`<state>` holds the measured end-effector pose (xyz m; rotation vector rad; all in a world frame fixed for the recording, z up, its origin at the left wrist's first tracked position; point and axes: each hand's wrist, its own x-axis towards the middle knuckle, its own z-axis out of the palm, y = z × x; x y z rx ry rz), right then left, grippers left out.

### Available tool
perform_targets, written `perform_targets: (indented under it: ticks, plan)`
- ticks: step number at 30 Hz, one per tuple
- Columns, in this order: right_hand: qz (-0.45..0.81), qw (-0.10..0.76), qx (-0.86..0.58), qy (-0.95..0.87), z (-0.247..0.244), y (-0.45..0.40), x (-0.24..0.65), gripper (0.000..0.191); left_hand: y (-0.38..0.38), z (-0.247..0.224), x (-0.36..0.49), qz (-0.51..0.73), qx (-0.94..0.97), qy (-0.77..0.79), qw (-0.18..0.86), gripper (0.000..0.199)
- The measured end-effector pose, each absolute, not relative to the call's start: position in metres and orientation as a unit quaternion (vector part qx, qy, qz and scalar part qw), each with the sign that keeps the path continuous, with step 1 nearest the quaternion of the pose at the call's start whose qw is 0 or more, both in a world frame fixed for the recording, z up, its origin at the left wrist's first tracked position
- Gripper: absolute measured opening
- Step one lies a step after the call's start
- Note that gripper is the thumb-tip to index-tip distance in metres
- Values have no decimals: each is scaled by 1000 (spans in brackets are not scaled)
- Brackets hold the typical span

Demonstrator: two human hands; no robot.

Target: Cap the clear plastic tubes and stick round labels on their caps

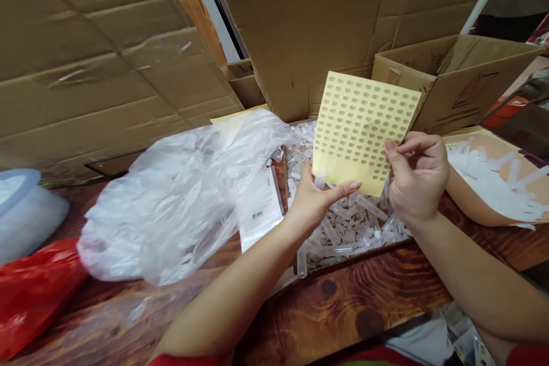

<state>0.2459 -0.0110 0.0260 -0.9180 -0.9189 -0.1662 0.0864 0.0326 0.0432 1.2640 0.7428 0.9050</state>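
Observation:
A yellow sheet (pixel 360 126) with rows of small dark oval stickers is held up over a shallow tray full of clear plastic tubes (pixel 343 229). My left hand (pixel 311 200) grips its lower left edge, thumb across the front; a small clear piece shows by those fingers. At the sheet's lower right, my right hand (pixel 418 174) pinches the edge between thumb and curled fingers. Some rows at the bottom of the sheet have no stickers.
Left of the tray lie a crumpled clear plastic bag (pixel 171 206) and white papers (pixel 261 211). A red bag (pixel 38 291) and a white tub (pixel 30 211) are farther left. Cardboard (pixel 300 23) stands behind. A tan container (pixel 476 200) with translucent strips sits right.

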Motion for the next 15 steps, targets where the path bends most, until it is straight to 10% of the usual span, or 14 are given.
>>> perform_targets:
  ticks: [15]
  plan:
    - [-229, 628, -468, -578, 32, -29, 241, 29, 20, 45, 87, 426, 473, 296, 712, 34]
